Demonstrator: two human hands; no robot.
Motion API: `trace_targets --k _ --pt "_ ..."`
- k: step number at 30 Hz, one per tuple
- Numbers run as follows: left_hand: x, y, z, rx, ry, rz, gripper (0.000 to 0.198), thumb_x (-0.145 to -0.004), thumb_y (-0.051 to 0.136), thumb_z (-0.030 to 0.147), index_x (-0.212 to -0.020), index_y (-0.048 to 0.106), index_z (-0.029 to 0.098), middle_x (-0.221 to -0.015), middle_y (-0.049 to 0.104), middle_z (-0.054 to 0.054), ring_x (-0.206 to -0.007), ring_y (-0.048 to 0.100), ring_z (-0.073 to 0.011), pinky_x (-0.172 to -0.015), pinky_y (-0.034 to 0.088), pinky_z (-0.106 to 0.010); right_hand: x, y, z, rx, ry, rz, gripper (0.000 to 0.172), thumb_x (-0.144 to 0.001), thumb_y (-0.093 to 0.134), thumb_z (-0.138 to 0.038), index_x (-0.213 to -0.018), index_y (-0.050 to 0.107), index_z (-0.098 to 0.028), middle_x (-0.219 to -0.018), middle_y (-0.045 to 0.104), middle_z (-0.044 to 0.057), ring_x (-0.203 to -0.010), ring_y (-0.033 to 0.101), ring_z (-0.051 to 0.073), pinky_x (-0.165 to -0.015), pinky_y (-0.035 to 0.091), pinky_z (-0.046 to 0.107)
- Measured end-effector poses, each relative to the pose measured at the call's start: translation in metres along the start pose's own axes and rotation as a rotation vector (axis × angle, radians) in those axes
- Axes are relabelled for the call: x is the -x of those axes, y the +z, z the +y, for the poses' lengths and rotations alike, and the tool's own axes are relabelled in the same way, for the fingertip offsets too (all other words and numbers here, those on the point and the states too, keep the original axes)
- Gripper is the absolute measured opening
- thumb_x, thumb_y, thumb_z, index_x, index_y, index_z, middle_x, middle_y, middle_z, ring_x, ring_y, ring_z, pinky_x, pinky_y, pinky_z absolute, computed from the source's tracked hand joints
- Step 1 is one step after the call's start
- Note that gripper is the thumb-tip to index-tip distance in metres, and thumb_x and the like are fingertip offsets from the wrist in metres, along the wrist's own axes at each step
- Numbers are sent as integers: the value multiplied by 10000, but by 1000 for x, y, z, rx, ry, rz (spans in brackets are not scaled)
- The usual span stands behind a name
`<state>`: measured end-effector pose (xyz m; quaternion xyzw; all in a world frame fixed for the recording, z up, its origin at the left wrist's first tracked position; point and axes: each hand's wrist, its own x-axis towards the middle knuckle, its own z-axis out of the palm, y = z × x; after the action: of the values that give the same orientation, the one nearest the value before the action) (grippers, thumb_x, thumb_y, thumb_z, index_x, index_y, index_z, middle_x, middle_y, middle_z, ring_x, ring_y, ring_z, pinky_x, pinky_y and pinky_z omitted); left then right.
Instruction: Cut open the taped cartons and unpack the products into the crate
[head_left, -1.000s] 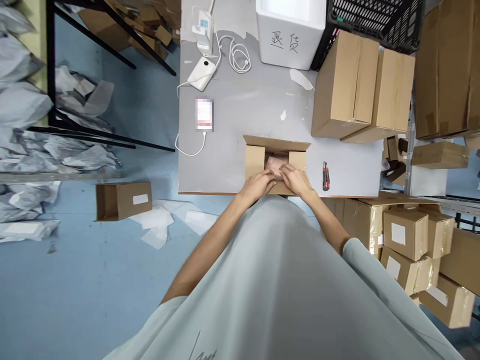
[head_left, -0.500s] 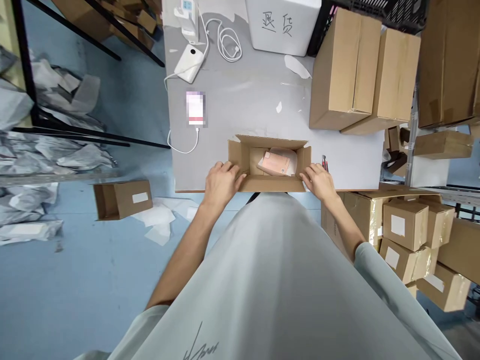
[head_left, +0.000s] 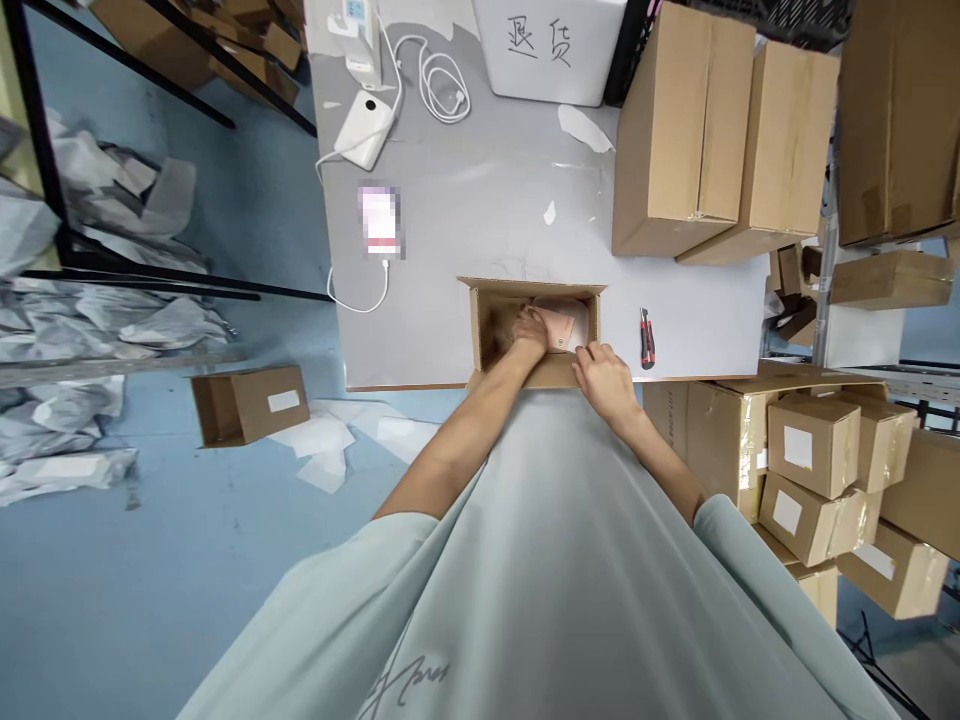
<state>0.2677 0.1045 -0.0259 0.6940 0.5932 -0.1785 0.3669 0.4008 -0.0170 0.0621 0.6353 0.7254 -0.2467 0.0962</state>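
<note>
An uncovered cardboard box [head_left: 540,375] stands at the table's front edge with its flaps apart. Inside it lies a pink packet [head_left: 559,326] in a clear bag. My left hand [head_left: 530,332] reaches into the box, its fingers closed on the packet's left end; the fingertips are partly hidden. My right hand [head_left: 606,382] holds the box's front right corner with curled fingers. To the right of the box, a red and black utility knife [head_left: 646,340] lies on the table.
The grey table [head_left: 480,210] carries a white power bank [head_left: 365,130], cables, a pixelated device [head_left: 381,220], a white bin [head_left: 551,55] and two tall cartons [head_left: 679,130]. More boxes [head_left: 814,450] are stacked at right. An open carton [head_left: 251,403] sits on the floor at left.
My left hand has left the box's left rim and moved right, into the box and onto the pink packet. My right hand has shifted slightly left, uncovering the utility knife.
</note>
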Motion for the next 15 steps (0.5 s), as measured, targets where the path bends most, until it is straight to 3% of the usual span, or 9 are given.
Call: trace_targets --k 2,5,7,10,12,15 --pt "-14 6 -6 9 -70 15 753 -1050 676 252 -1706 467 -53 -1688 432 -527 -1502 590 -537 -1120 535 -720 1 3 2 -23 -3 -8 429 -1215 413 -239 -1526 692 -142 -1450 721 245 -1320 644 367 -1046 604 465" --pt "-26 14 -18 25 -91 28 806 -1074 715 394 -1719 466 -20 -1738 420 -455 -1501 590 -426 -1206 511 -604 2 5 4 -47 -5 -6 421 -1221 402 -250 -1505 703 -172 -1455 722 218 -1311 653 350 -1028 611 438" --pt "-31 16 -25 31 -87 19 840 -1057 755 425 -1705 474 -29 -1730 436 -443 -1472 623 -400 -1203 520 -538 1 6 5 -61 -7 1 417 -1224 398 -254 -1487 713 -181 -1444 730 205 -1301 657 343 -1022 614 430" --pt "-36 15 -33 37 -105 -10 781 -1023 809 366 -1631 540 -46 -1556 618 -437 -1341 723 -403 -1118 563 -500 -2 6 8 -76 -12 11 424 -1229 393 -262 -1492 714 -179 -1418 748 197 -1296 662 339 -1035 613 429" --pt "-35 11 -37 48 -101 -23 691 -1000 845 390 -1511 644 -30 -1358 752 -368 -1216 769 -366 -1078 571 -461 -4 5 9 -81 -17 11 429 -1232 391 -261 -1501 711 -168 -1410 756 197 -1305 666 334 -1051 609 423" --pt "-27 3 -38 72 -34 4 497 -999 838 453 -1292 773 58 -1189 819 -261 -1131 769 -323 -1052 566 -422 -8 4 11 -88 -30 20 419 -1233 407 -259 -1499 715 -158 -1407 765 199 -1316 674 328 -1077 601 418"
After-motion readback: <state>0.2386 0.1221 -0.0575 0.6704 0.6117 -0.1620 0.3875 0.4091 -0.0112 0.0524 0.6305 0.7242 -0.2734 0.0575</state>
